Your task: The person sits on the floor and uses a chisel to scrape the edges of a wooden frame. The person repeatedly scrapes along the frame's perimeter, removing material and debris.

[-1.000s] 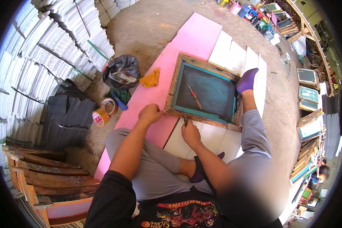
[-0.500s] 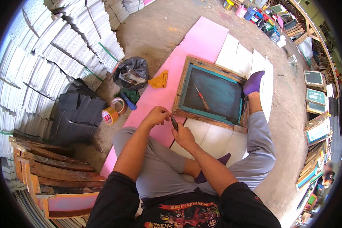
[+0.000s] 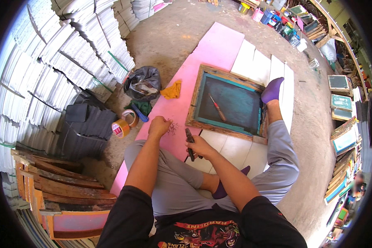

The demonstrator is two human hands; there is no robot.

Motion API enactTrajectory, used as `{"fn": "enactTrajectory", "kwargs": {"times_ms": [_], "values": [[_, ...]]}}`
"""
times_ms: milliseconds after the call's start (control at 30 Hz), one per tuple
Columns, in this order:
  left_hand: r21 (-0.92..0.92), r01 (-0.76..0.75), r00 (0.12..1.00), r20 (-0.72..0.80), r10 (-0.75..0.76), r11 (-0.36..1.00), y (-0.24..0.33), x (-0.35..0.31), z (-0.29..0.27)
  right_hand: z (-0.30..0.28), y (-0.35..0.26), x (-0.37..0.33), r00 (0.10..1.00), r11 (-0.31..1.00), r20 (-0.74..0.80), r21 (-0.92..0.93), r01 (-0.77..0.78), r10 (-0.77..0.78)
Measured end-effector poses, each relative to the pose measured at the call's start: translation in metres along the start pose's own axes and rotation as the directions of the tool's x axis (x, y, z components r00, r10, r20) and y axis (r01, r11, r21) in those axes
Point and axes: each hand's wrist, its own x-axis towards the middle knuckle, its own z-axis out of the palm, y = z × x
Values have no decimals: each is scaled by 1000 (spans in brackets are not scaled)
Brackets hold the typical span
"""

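My right hand [image 3: 202, 147] is wrapped round dark pliers [image 3: 189, 138], held above the board's edge near my shin. My left hand [image 3: 159, 125] is at the left side of the pink board [image 3: 181, 87], its fingertips pressed together; whatever they may hold is too small to see. Right beside those fingertips lies a scatter of small thin dark bits [image 3: 172, 129], like pulled staples. In front of me rests a worn wooden screen frame [image 3: 198, 95] with dark teal mesh. A red-handled screwdriver [image 3: 219, 110] lies on the mesh. My purple-socked foot [image 3: 273, 91] touches the frame's right side.
Left of the board sit a black plastic bag [image 3: 142, 82], an orange cloth [image 3: 171, 89] and tape rolls [image 3: 120, 128]. Tall stacks of white sheets [image 3: 66, 45] line the left. Wooden frames [image 3: 70, 182] stand at lower left. More screens [image 3: 341, 101] stand along the right.
My left hand has moved left, away from the pliers, to beside the small dark bits. The right hand has turned the pliers and drawn slightly back. The view has shifted slightly.
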Motion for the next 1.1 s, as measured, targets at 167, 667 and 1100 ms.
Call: {"fn": "enactTrajectory", "kwargs": {"times_ms": [167, 667, 1100], "values": [[64, 61, 997, -42, -58, 996, 20, -17, -5, -44, 11, -17, 994, 996, -77, -43, -79, 76], [33, -43, 997, 59, 41, 999, 28, -24, -3, -71, 4, -6, 992, 907, -117, -411, -88, 44], [36, -114, 993, 39, 113, 993, 38, -21, 5, -54, -4, -5, 937, 692, -343, -694, -201, -72]]}}
